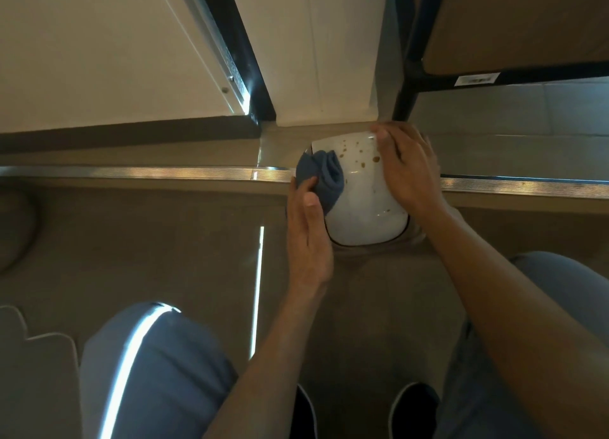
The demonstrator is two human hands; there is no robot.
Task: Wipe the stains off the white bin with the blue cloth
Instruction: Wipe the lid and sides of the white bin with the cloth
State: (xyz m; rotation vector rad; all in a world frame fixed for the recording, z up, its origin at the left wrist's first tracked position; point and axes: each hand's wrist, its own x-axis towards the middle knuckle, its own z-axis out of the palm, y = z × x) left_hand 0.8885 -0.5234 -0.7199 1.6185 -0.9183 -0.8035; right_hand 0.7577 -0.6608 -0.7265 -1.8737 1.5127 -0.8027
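From my feed off the head camera, a tan floor [164,257] fills the view, crossed by a ribbed metal threshold strip [148,173], with a white door panel [99,50] at upper left and a dark-framed piece of furniture [461,43] at upper right. My wearer's blue-trousered knees [148,372] and dark shoes [413,409] sit at the bottom edge. Between them, on the floor against the threshold, stands the white bin [359,204], seen from above, its glossy lid dotted with brown stains [361,157] toward the far end. The right hand [408,168] lies flat along the bin's right side, fingers spread and closed on nothing, bracing it. The left hand [308,234] grips the bunched blue cloth [324,175], pressed against the lid's left edge beside the nearest stains.
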